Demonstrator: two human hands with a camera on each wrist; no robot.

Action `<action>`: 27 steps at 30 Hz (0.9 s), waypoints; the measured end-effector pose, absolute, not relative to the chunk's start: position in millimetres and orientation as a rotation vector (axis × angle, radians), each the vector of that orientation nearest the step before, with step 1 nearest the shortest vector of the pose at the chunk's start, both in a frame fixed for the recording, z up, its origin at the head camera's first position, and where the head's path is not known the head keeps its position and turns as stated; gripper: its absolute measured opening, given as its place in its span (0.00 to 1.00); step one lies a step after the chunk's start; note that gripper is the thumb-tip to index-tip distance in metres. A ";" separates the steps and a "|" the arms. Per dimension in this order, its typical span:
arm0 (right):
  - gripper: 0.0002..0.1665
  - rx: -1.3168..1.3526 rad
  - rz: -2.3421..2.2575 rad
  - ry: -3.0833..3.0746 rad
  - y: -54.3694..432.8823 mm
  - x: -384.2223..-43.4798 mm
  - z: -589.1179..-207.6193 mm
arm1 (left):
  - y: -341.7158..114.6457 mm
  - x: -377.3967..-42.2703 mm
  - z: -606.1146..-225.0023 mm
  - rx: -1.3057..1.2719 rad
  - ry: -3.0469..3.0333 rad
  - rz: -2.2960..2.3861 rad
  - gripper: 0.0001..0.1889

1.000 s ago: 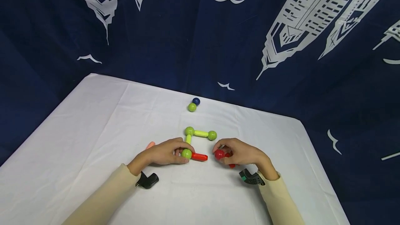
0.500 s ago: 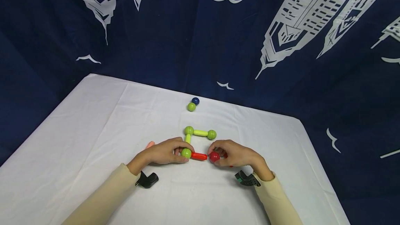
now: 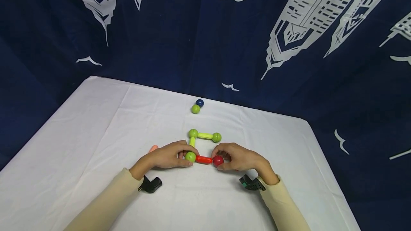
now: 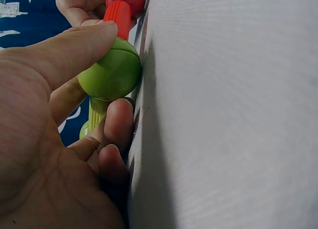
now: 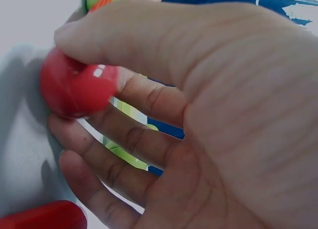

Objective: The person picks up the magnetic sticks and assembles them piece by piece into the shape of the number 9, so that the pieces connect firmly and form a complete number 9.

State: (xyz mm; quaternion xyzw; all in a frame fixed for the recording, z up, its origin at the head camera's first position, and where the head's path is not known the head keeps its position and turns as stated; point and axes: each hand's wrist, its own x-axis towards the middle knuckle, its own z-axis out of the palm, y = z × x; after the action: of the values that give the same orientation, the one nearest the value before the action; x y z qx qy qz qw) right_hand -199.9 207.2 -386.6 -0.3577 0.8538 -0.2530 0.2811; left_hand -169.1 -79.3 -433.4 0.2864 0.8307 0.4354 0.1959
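Seen from the head, a seamed green ball carries a level, ribbed red rod at three o'clock, reaching a glossy red ball; at twelve, the green ball joins a yellow-green rod.

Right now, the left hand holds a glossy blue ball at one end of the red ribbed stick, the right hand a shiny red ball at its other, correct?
Not quite: the left hand holds a glossy green ball, as the left wrist view shows; the rest is right.
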 end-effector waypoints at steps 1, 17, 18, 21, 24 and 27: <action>0.18 -0.954 -0.677 2.287 207.1 -199.9 -386.2 | -79.3 -169.2 -433.1 0.802 2.327 1.221 0.16; 0.21 -0.918 -0.712 2.312 215.5 -202.1 -374.9 | -78.9 -169.5 -432.1 0.792 2.328 1.230 0.16; 0.22 -0.906 -0.719 2.326 218.3 -201.8 -372.6 | -78.8 -169.5 -432.2 0.791 2.329 1.226 0.16; 0.23 -0.871 -0.731 2.375 228.8 -200.5 -368.7 | -78.6 -169.3 -432.6 0.787 2.328 1.219 0.16; 0.24 -0.845 -0.731 2.424 240.8 -199.0 -368.3 | -78.8 -169.2 -432.8 0.784 2.326 1.223 0.16; 0.23 -0.841 -0.725 2.462 251.8 -197.6 -369.5 | -79.7 -169.1 -433.1 0.783 2.325 1.230 0.16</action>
State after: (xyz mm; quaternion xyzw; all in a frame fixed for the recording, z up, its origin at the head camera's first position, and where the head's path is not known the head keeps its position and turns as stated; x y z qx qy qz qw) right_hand -197.6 251.8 -369.5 -0.3037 0.8896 -0.2618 0.2185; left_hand -169.1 -79.7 -433.1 0.2798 0.8305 0.4394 0.1973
